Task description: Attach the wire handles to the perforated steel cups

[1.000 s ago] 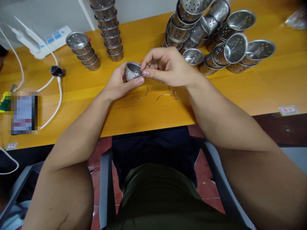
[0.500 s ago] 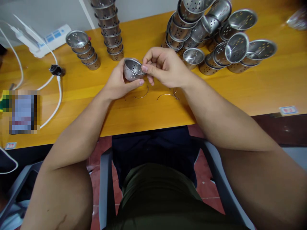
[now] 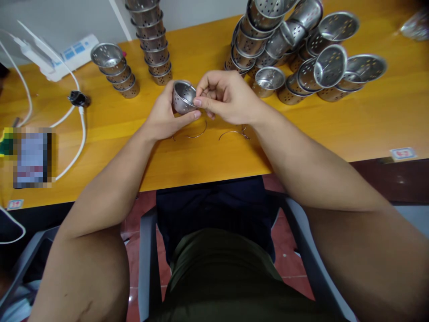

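Note:
A small perforated metal cup (image 3: 183, 103) is tilted above the table, its mouth turned up and to the right. My left hand (image 3: 165, 112) wraps round it from the left, thumb along the near side. At the right side of the rim, the thumb and fingers of my right hand (image 3: 223, 98) are pinched together; whatever lies between the fingertips is too small to make out. Below the hands, a thin curved wire (image 3: 202, 132) and another bent wire (image 3: 231, 132) lie on the yellow table (image 3: 201, 158).
Stacked perforated cups stand at the back left (image 3: 156, 49) and left (image 3: 115, 67). Many more cups (image 3: 254, 38) crowd the back right, with a single cup (image 3: 269, 80) near my right hand. A power strip (image 3: 72, 56), white cable (image 3: 83, 134) and blurred-out phone (image 3: 31, 158) occupy the left.
My right hand's fingertips have shifted slightly left and down along the cup's rim. The cup has turned a little in my left hand, which stays in place.

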The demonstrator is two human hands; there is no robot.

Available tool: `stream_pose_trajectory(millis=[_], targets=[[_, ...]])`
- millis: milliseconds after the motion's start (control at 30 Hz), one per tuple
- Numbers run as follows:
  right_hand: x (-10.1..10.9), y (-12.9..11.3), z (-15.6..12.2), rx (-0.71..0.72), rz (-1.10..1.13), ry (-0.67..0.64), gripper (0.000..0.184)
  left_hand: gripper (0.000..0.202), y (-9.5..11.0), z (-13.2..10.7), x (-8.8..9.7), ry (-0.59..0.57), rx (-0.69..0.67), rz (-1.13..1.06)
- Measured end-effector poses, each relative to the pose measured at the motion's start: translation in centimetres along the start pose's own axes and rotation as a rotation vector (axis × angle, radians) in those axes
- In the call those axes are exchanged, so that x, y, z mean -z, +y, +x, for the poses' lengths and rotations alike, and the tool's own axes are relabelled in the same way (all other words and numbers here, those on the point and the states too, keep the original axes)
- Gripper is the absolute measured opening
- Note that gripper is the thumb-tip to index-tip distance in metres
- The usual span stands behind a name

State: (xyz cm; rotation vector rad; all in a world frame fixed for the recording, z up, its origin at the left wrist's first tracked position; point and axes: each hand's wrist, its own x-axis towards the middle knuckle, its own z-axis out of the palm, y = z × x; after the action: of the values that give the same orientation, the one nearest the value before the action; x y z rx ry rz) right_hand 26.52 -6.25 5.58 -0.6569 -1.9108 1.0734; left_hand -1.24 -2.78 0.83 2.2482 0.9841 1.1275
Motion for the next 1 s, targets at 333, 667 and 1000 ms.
stream_pose_trajectory(millis=[333, 667, 1000], targets=[[0.4, -1.0, 0.0, 0.053, -0.281, 0.197, 0.038, 0.066, -1.2, 0.7, -0.9, 0.129, 0.0, -0.101], [0.4, -1.4, -0.5, 0.031, -0.418, 0.028, 0.017, 0.09, -2.2, 0.8, -1.5, 0.119, -0.057, -0.16], [2.2, 0.1, 0.2, 0.147, -0.605, 0.436, 0.029, 0.097, -4.5, 0.7, -1.6, 0.136, -0.182, -0.298]])
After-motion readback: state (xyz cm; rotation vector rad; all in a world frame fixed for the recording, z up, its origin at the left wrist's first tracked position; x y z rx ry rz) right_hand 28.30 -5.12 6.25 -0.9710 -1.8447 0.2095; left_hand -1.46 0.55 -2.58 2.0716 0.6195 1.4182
